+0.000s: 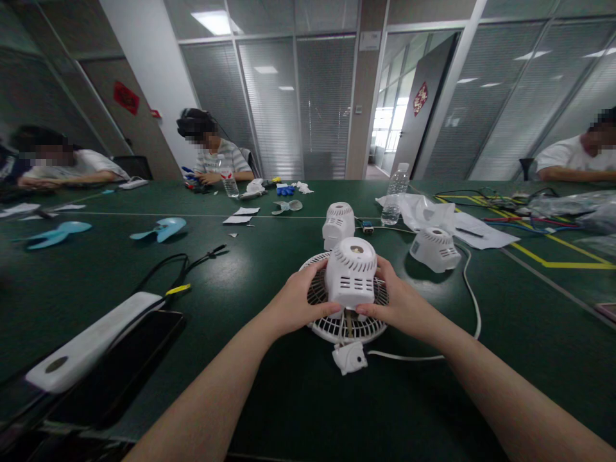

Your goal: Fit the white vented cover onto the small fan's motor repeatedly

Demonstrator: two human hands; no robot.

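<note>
Between my two hands is a white vented fan motor housing (353, 273), upright over a round white fan grille (368, 332) that lies on the table. My left hand (305, 298) grips the housing's left side, thumb along its lower front edge. From the right, my right hand (392, 295) closes on the same housing, its thumb also at the front. Just in front of the grille rests a small white plastic piece (350, 358), with a white cable (407, 356) running off to the right. The fingertips behind the housing are hidden.
Two similar white housings (339, 221) (436, 249) stand beyond. A water bottle (396, 192), plastic bag (421, 210) and paper (486, 232) lie back right. Blue fan blades (161, 230), a white power strip (96, 340) and a phone (125, 366) are left. Several people sit around.
</note>
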